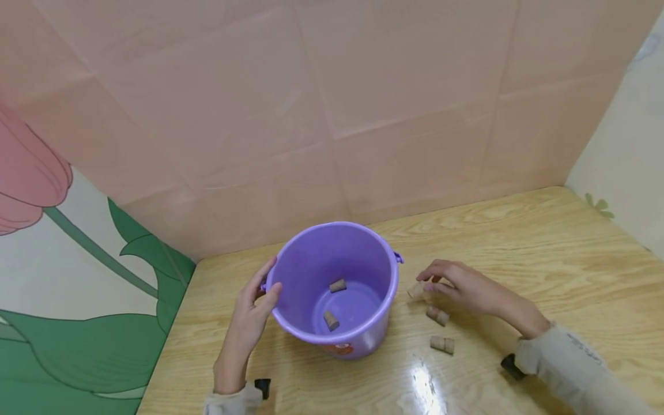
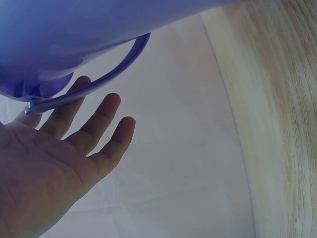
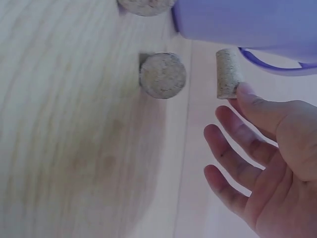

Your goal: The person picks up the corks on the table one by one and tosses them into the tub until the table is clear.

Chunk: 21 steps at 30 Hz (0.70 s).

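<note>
A purple bucket (image 1: 337, 282) stands on the wooden table with two corks in it, one cork (image 1: 338, 285) toward the back and another cork (image 1: 331, 320) nearer the front. My left hand (image 1: 249, 320) holds the bucket's left rim, thumb at the rim edge and index finger along the outside. In the left wrist view, the other fingers (image 2: 94, 131) spread beside the bucket's handle (image 2: 99, 82). To the right of the bucket, my right hand (image 1: 467, 288) pinches a cork (image 3: 228, 73) between thumb and index finger, its other fingers loosely bent.
Two more corks lie on the table (image 1: 544, 248) near my right hand: one cork (image 1: 438, 315) just below it and another cork (image 1: 442, 344) closer to me. A pink sheet (image 1: 332, 115) covers the wall behind. A painted wall (image 1: 78, 323) borders the left side.
</note>
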Each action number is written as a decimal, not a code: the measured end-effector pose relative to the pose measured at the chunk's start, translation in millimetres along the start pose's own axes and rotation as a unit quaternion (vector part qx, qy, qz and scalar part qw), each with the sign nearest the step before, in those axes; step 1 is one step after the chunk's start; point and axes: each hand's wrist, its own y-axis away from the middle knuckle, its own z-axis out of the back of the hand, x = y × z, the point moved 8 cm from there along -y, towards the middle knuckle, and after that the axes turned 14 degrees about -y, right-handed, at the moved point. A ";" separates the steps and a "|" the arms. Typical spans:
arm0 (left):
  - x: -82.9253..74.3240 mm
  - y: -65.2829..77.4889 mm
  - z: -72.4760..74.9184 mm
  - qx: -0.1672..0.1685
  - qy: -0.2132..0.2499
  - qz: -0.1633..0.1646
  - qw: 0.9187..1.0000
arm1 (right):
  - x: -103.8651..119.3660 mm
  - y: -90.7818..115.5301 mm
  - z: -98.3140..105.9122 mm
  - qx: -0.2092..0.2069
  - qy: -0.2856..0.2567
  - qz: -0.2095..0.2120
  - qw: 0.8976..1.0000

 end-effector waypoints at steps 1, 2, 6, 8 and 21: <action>0.3 -0.1 -0.3 0.001 0.001 0.001 1.000 | 1.4 -0.7 1.2 -0.004 0.002 0.001 1.000; 0.3 -0.2 -0.7 0.001 -0.001 0.001 1.000 | 3.2 -1.3 2.4 -0.009 0.004 0.004 1.000; 1.1 -0.7 -1.6 0.003 -0.003 0.004 1.000 | 10.4 -3.3 8.5 -0.032 0.015 0.012 0.999; 0.8 -1.0 -1.9 0.003 -0.007 0.003 1.000 | 14.4 -4.6 12.4 -0.052 0.022 0.020 0.998; 0.0 -1.0 -1.4 0.001 0.005 -0.003 1.000 | 37.1 -8.7 35.8 -0.164 0.069 0.062 0.982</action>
